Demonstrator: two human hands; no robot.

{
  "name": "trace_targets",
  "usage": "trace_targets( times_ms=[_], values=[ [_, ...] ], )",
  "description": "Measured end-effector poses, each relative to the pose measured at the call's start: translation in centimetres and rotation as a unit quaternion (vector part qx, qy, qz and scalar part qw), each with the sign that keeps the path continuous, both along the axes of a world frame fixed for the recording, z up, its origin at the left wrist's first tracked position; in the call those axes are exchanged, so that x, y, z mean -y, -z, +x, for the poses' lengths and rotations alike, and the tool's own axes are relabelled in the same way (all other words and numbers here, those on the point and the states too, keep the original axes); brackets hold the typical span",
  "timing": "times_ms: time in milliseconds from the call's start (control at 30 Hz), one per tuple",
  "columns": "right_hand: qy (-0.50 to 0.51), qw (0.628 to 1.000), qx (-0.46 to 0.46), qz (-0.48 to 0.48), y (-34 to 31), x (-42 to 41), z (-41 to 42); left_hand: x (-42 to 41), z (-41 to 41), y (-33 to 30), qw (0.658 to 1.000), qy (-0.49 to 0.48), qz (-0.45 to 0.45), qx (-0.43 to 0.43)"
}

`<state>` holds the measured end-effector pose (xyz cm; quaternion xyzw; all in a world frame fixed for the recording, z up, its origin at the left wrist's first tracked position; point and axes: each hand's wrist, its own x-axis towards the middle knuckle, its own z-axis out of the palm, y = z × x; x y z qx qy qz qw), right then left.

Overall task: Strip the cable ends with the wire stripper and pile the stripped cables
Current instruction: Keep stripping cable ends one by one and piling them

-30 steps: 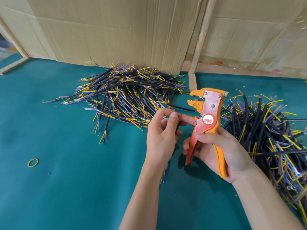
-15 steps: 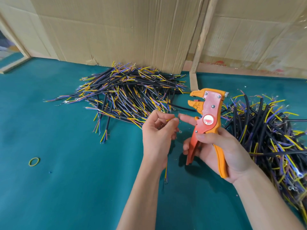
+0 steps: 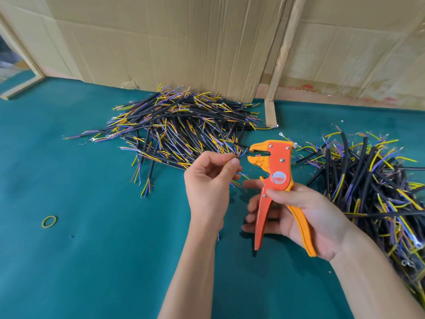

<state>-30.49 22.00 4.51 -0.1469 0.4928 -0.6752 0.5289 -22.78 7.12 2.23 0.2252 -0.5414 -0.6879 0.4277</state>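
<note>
meanwhile left hand (image 3: 208,180) pinches a cable (image 3: 230,160) beside the wire stripper (image 3: 274,180).

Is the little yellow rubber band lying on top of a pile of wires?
No, the small yellow rubber band lies alone on the bare teal table cover, well apart from the nearest pile of black cables.

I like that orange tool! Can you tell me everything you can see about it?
The wire stripper looks like orange and red-orange plastic, with silver rivets and a round label on its body. Its beak-like jaws at the top point left and stand open, with nothing between them. Two long handles spread downward. The right hand holds it upright above the green table, thumb across the body and fingers around the handles. The left hand pinches thin wires just left of the jaws.
</note>
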Motion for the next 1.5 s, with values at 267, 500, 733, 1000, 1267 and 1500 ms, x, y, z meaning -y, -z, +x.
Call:
trace_targets(
  times_ms=[267,500,733,1000,1267,1500],
  values=[
    [-0.002,1.000,-0.025,0.005,-0.24,0.02,0.24,0.14,0.11,0.03,0.998,-0.002,-0.056,0.037],
    [-0.011,0.999,-0.043,0.008,-0.28,-0.20,0.08,-0.10,0.09,0.07,0.991,-0.022,-0.114,0.074],
    [-0.011,0.999,-0.045,0.011,-0.39,-0.03,0.18,-0.16,0.10,0.03,0.988,-0.029,-0.125,0.084],
    [-0.011,0.999,-0.034,0.012,-0.52,0.17,0.49,-0.22,0.18,-0.09,0.988,-0.028,-0.125,0.085],
    [-0.034,0.999,-0.026,-0.010,-0.47,-0.02,0.28,-0.35,0.17,-0.19,0.987,-0.033,-0.127,0.089],
    [-0.021,0.999,-0.040,0.003,-0.41,0.04,0.22,-0.45,0.10,-0.24,0.989,-0.033,-0.118,0.080]
  ],
)
